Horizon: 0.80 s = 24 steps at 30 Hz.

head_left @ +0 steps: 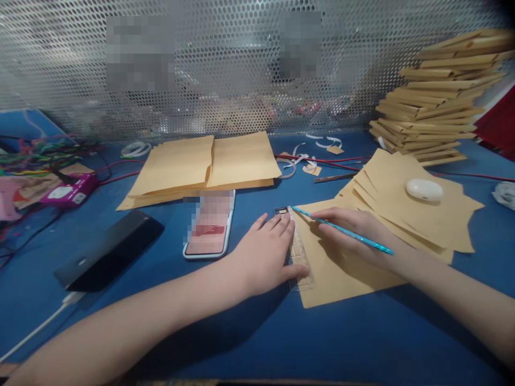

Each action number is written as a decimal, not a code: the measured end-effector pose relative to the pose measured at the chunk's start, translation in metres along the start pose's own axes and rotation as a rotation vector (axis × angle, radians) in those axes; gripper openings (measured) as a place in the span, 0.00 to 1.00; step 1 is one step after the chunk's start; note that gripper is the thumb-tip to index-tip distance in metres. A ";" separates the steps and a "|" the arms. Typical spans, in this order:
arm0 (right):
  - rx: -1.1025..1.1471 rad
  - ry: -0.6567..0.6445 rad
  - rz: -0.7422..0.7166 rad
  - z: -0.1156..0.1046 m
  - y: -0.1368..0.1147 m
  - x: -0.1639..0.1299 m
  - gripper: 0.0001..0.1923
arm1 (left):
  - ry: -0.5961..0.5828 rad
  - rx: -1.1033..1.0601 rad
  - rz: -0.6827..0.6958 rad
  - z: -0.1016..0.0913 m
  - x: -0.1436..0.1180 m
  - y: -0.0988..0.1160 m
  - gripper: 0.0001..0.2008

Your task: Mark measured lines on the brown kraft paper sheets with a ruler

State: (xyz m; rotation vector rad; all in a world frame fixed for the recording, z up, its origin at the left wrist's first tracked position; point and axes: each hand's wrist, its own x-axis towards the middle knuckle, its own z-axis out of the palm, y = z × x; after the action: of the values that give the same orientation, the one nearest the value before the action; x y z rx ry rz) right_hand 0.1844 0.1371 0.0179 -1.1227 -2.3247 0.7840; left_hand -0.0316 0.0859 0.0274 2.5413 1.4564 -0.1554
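Brown kraft paper sheet point(341, 268) lies flat on the blue bench point(281, 343), just in front of me, with its left edge under a transparent ruler point(298, 256). I judge that the step in hand is the marking of a line along this ruler. My left hand point(265, 257) presses the ruler down: the fingers point(277, 225) are stretched out flat and close together, holding nothing, only pushing on the ruler and the bench. My right hand point(354, 228) is closed around a thin turquoise pen point(341, 230), in a writing grip, and the tip of the pen points to the far end of the ruler, near the top left corner of the sheet. I cannot tell if the tip already touches the paper.

The next move, in my judgement, calls for a steady press on the ruler, so it does not slide, and for the pen to travel close along its edge.

To the right a fan of similar sheets point(414, 214) lies partly under this one, with a white oval object point(424, 189) on top. A phone point(210, 224) lies just left of my left hand.
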 end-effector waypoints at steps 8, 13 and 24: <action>0.035 -0.040 0.021 -0.009 -0.004 -0.002 0.13 | 0.003 0.010 0.006 0.000 -0.001 0.000 0.44; -0.041 -0.105 -0.058 -0.028 -0.009 -0.004 0.11 | 0.009 0.016 0.011 -0.001 -0.001 0.000 0.42; 0.044 -0.308 -0.063 -0.053 -0.011 -0.012 0.09 | 0.016 0.015 0.010 0.000 -0.002 0.000 0.44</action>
State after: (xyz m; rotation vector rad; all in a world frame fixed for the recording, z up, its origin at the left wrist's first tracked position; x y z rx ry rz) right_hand 0.2170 0.1380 0.0628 -0.9607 -2.5634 1.0426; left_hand -0.0330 0.0846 0.0280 2.5675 1.4540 -0.1451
